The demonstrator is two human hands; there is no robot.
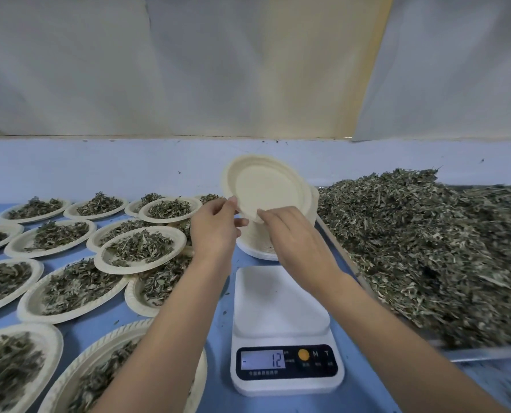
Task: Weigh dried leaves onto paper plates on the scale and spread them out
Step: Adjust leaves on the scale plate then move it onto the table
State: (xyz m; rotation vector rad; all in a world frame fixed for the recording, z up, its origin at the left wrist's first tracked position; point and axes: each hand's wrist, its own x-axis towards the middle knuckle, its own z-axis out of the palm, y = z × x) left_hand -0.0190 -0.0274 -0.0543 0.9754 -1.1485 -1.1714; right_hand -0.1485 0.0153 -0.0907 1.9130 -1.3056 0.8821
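Pinching a round, cream paper plate (266, 189) by its lower rim with left hand (215, 228) and right hand (290, 231), holding it tilted over the stack (257, 248).

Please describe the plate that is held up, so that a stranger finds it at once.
Find the white scale on the blue table. Just beyond it, the left hand and the right hand hold one paper plate tilted in the air. Unlike the leaf-filled plates on the left, it is empty.
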